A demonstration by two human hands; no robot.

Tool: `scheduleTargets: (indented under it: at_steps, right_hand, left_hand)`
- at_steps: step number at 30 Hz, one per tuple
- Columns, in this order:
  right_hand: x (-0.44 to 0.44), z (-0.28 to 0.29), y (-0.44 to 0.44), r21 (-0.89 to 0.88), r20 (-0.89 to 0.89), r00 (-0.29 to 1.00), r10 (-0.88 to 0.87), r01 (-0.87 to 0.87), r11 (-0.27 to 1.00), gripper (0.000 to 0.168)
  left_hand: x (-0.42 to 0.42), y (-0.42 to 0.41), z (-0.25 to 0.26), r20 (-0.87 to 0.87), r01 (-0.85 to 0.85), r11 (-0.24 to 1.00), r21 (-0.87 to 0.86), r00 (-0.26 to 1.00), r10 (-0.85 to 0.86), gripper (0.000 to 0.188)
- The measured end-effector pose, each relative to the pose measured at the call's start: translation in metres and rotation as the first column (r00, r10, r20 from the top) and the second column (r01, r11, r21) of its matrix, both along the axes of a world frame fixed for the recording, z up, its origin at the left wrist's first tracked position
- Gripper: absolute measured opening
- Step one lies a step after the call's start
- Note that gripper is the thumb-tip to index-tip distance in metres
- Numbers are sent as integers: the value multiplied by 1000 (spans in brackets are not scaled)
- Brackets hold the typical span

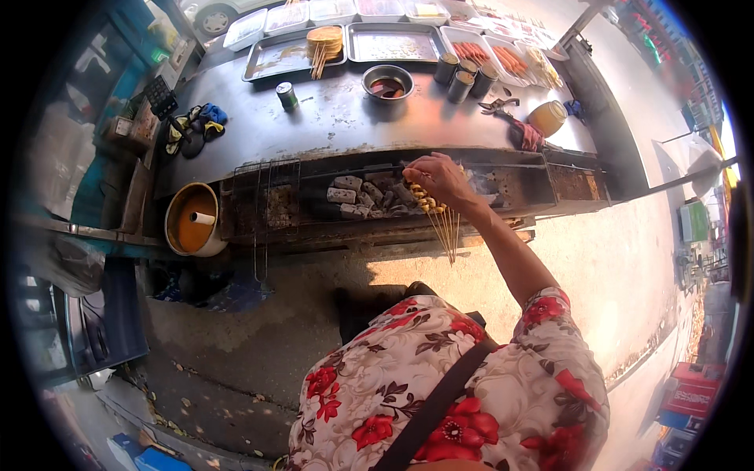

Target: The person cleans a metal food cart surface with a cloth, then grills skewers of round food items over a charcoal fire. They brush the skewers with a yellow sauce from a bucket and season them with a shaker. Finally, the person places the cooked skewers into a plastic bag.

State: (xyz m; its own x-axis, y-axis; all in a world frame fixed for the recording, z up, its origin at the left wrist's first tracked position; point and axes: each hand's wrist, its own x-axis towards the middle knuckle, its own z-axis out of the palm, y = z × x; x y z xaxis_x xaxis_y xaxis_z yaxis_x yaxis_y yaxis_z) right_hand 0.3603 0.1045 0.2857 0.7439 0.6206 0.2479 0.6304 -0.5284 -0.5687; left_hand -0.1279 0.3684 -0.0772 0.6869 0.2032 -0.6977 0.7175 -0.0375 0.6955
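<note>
My right hand (439,178) is over the charcoal grill trough, its fingers bent together above several skewers of food (433,204) that lie across the grill's near edge. The skewers' bare wooden ends fan toward me. Whether the fingers pinch anything is too small to tell. Left of the hand, grey charcoal blocks (357,196) lie in the trough. My left hand is out of view. Beyond the grill, a metal bowl of dark red sauce (387,83) stands on the steel counter (330,126).
Left of the grill stands a pot of orange-brown liquid (194,226); a wire grill basket (267,197) lies beside it. Shaker cans (460,87), tongs (499,106), a jar (548,118), a tray with flat round skewered food (324,44) and tubs of sausages (469,52) stand farther back.
</note>
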Motion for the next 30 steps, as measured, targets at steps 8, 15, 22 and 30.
scheduleTargets:
  at_steps: [8,15,22,30]
  right_hand:
    - [-11,-16,171,2,-227,944,240,-246,969,21]
    - [-17,-46,364,-94,-168,844,509,-528,844,39]
    - [-21,-98,491,-61,-132,651,748,-758,649,42]
    - [26,-41,497,271,-626,730,277,-129,954,32]
  left_hand:
    - [-98,121,-21,-167,-668,703,-244,743,648,33]
    - [-47,105,31,-100,-715,609,-343,673,733,33]
    - [-75,44,20,-212,-759,495,-423,614,760,31]
    - [-123,37,37,-362,-804,584,-112,580,730,21]
